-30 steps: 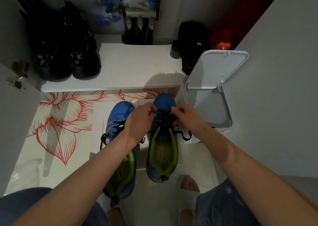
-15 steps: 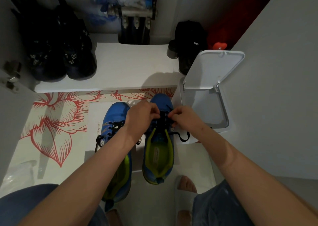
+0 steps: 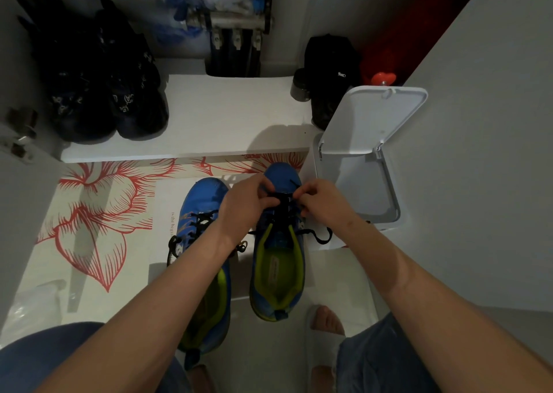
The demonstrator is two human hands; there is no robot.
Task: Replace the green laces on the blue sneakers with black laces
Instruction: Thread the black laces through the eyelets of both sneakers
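Two blue sneakers with lime-green lining stand side by side on the floor, toes away from me. The right sneaker (image 3: 279,276) carries a black lace (image 3: 282,213) through its eyelets, and a loose end (image 3: 321,237) trails off to its right. My left hand (image 3: 248,204) and my right hand (image 3: 321,202) meet over the front eyelets, each pinching the black lace there. The left sneaker (image 3: 200,204) also shows black lacing, and my left forearm covers its rear half.
A white bin (image 3: 363,180) with its lid raised stands just right of the sneakers. Dark shoes (image 3: 101,93) and a black bag (image 3: 329,69) sit on a white step (image 3: 227,117) ahead. A floral mat (image 3: 98,213) lies left. My feet in white slippers are below.
Both hands have shifted slightly toward the toe of the right sneaker while still working the black lace. The sneakers have not moved.
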